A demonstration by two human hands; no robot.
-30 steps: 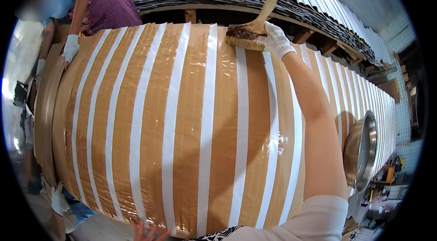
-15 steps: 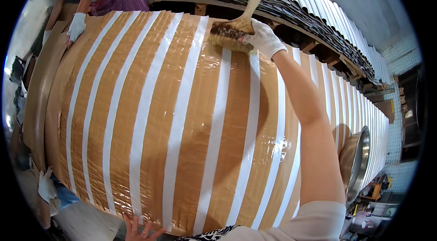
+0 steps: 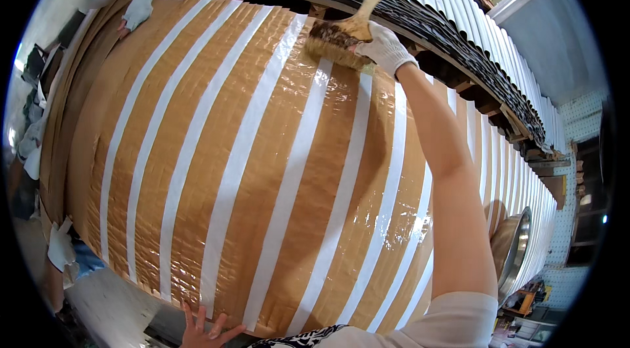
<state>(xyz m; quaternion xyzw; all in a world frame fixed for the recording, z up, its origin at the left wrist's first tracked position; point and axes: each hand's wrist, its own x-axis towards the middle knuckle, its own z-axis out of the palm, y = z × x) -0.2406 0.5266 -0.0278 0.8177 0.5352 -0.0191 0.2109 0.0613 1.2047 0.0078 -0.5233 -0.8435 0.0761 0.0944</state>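
Observation:
My right hand (image 3: 387, 50), in a white glove, is closed around the base of the handle of a wide, flat brush (image 3: 338, 38). The brush has a pale wooden handle and dark-stained bristles. Its bristles rest near the far edge of overlapping brown sheets (image 3: 262, 144), which show white strips between them. Much of the brown surface is wet and glossy. My left hand (image 3: 209, 333) is bare, fingers spread, at the near edge of the sheets; it holds nothing.
At the left end are another person's gloved hand (image 3: 138, 10) and another gloved hand (image 3: 60, 248) near the close corner. A metal basin (image 3: 510, 249) stands on the sheets at right. Behind lies a rack of stacked dark-edged, white-topped sheets (image 3: 453, 46).
My right hand has moved the brush leftward across the sheets by about one strip. The view has shifted left too. My left hand stays at the near edge.

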